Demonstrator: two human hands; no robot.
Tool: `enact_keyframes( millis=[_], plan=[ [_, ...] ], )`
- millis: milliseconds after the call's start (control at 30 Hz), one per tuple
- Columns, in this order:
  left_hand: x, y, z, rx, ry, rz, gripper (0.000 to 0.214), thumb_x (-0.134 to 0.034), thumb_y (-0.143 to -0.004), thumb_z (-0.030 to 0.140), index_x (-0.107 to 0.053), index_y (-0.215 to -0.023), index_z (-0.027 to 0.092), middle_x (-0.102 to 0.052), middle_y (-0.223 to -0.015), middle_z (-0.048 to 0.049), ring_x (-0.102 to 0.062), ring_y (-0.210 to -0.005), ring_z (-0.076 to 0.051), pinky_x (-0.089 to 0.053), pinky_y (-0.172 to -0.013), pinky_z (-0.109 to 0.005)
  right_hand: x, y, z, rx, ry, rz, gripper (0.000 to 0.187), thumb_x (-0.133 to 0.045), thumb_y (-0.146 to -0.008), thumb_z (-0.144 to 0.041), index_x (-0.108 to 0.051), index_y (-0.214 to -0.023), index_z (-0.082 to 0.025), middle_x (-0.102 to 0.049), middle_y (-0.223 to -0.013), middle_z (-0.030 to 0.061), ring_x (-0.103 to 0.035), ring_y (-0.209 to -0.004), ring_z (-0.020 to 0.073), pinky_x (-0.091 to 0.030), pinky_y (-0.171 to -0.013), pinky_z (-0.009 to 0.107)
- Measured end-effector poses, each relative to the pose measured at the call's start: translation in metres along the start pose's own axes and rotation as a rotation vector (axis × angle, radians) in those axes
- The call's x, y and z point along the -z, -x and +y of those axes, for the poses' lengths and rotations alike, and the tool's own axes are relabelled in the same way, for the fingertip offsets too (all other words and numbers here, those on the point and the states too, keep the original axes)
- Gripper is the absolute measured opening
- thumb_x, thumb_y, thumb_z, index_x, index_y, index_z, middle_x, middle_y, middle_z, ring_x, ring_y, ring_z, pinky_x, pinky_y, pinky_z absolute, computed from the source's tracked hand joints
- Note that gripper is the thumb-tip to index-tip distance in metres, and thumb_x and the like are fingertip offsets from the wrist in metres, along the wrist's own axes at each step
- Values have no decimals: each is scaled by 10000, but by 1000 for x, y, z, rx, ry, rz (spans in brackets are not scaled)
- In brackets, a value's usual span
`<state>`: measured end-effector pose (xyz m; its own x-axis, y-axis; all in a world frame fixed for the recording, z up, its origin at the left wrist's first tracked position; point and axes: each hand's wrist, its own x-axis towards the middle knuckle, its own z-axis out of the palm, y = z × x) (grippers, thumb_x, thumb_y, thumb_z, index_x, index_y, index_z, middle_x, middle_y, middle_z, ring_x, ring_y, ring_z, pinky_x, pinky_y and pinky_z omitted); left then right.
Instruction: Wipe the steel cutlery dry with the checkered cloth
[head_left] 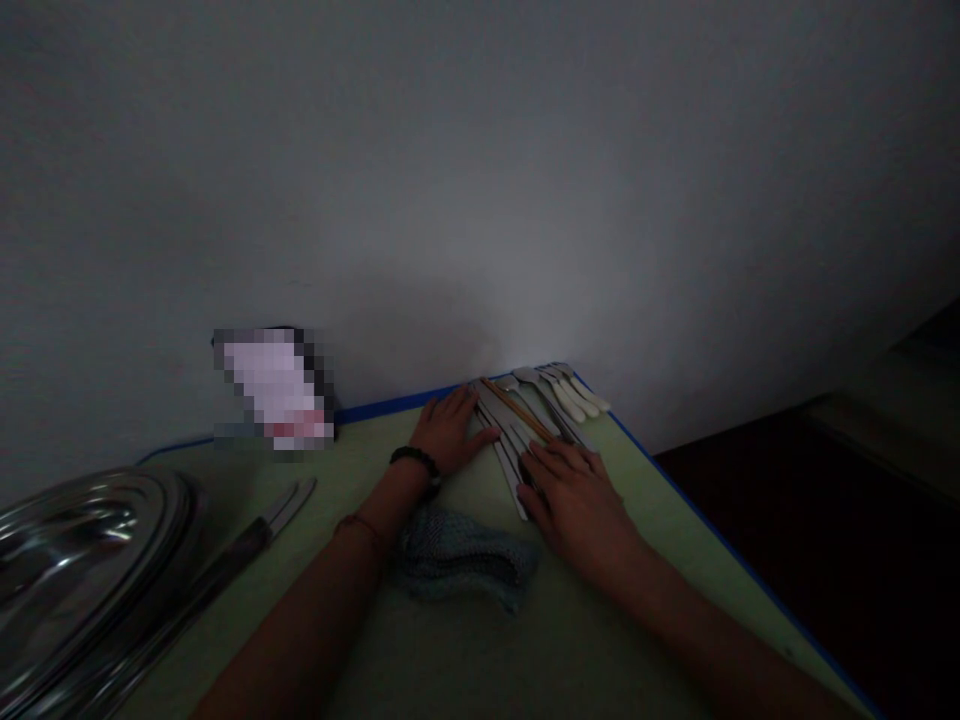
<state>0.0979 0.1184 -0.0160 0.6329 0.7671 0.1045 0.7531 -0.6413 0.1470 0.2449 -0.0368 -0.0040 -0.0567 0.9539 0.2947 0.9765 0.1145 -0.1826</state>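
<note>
You have a row of metal cutlery (504, 438) lying flat at the far right corner of the counter (600, 640), close to the wall. The pieces lie side by side, touching or nearly so. Spoons (574, 395) form the right end. One thin brownish piece (517, 408) lies among the grey ones. Your left hand (450, 430) rests on the row's left edge; your right hand (574, 490) covers the near ends.

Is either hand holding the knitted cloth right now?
No: the left hand and right hand both rest flat on the cutlery, while the knitted cloth lies between the forearms.
</note>
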Motion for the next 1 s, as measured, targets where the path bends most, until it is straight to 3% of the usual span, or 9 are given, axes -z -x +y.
enact_keyframes(
  millis=[200,333,500,667,867,1000],
  plan=[
    [-3,-1,-1,0,11,25,753,-337,-882,600,-266,-1431,90,-353,-1467,-145,-275,-1368,-266,-175,-1120,-472,-3,0,-2,-15,43,29,319,-440,-901,-296,-594,-1150,-168,-589,-1246,77,-474,-1132,287,-331,-934,451],
    [-4,0,-1,-2,16,44,689,-331,-894,575,-326,-1407,114,-351,-1470,-135,-268,-1371,-260,-160,-1127,-471,-3,-1,0,-33,34,26,324,-432,-891,-219,-571,-1176,-156,-561,-1265,108,-468,-1154,275,-344,-937,440],
    [-2,0,0,4,42,49,664,-362,-894,544,-344,-1392,105,-351,-1467,-149,-282,-1366,-263,-157,-1130,-471,-4,-4,1,-52,-45,47,331,-415,-908,-270,-567,-1177,-151,-562,-1259,113,-477,-1153,268,-344,-968,453],
    [10,6,1,16,88,25,541,-314,-937,398,-363,-1374,83,-356,-1462,-159,-311,-1357,-236,-237,-1116,-438,3,0,-11,93,-244,66,395,-371,-930,-324,-502,-1259,-151,-543,-1291,109,-465,-1183,233,-358,-1008,425],
    [49,66,-6,-22,74,-29,412,-398,-892,182,-480,-1295,168,-464,-1407,-76,-402,-1303,-159,-327,-1091,-312,4,15,-41,440,-376,-152,528,-477,-860,-445,-421,-1342,-237,-462,-1379,77,-418,-1247,222,-355,-1042,406],
    [85,118,-26,65,-20,-53,433,-364,-853,37,-543,-1227,164,-540,-1328,-61,-477,-1232,-144,-350,-1067,-261,-19,3,-62,427,-305,-125,513,-460,-867,-381,-419,-1349,-209,-452,-1380,104,-428,-1234,234,-355,-1040,429]
  ],
)
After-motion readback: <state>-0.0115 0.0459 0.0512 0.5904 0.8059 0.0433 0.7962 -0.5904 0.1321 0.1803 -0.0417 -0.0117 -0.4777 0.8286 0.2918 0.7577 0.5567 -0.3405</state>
